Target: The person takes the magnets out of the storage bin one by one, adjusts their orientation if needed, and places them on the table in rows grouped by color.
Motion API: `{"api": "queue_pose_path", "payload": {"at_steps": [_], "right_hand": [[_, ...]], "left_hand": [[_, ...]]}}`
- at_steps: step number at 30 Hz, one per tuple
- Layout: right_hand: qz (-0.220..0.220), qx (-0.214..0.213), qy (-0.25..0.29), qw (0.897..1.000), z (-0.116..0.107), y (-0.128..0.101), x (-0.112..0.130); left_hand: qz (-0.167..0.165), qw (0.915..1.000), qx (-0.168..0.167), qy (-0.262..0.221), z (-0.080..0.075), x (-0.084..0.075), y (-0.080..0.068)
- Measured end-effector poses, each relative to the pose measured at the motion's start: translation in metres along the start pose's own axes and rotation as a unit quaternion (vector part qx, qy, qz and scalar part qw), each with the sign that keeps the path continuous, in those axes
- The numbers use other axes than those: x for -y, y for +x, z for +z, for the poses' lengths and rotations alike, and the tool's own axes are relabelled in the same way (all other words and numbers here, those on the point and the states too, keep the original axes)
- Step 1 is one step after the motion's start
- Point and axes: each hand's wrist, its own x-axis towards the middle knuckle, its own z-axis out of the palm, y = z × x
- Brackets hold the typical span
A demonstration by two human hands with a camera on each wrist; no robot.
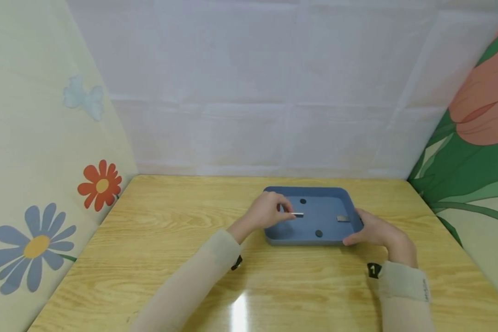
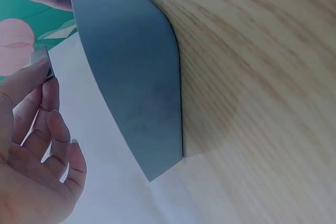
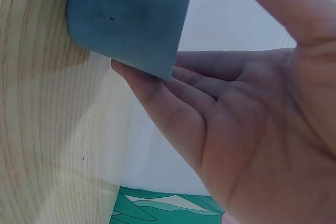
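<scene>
While the left hand [image 1: 267, 213] pinches a small metal bar [image 1: 298, 215] over the blue tray [image 1: 311, 191], the right hand [image 1: 373, 233] lies flat-fingered against its near corner, seemingly steadying it on the worktop [image 1: 157, 258]; another bar [image 1: 342, 219] and two dark discs [image 1: 318, 234] lie inside.

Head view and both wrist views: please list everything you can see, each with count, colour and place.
tray: 1, blue, on the table, toward its far side
bars: 2, silver; one lies in the tray at its right, one is pinched above the tray's left part
discs: 2, dark, in the tray, one near the front, one near the back
table: 1, light wood
walls: 3; white at the back, flower prints left and right
sleeves: 2, beige
left hand: pinches a bar
right hand: flat fingers against the tray's right edge
</scene>
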Motion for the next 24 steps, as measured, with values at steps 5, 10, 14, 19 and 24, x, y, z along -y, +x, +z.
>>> {"api": "queue_pose_path", "payload": {"at_steps": [5, 10, 14, 19, 24], "right_hand": [[-0.001, 0.0, -0.003, 1.0, -0.001, 0.0, 0.0], [0.001, 0.0, -0.003, 1.0, -0.002, 0.0, 0.001], [-0.003, 0.003, -0.004, 1.0, -0.002, 0.0, 0.001], [-0.006, 0.003, -0.006, 1.0, -0.002, -0.001, 0.001], [-0.004, 0.001, -0.011, 1.0, -0.002, 0.0, -0.001]], "left_hand": [[-0.007, 1.0, 0.004, 0.005, -0.006, -0.004, -0.011], [-0.014, 0.9997, 0.0, 0.017, -0.013, -0.006, -0.023], [-0.016, 0.9995, -0.008, 0.025, -0.02, -0.003, -0.032], [-0.016, 0.9996, -0.019, 0.014, -0.033, 0.002, -0.041], [-0.022, 0.9991, -0.032, 0.015, -0.044, 0.01, -0.046]]}}
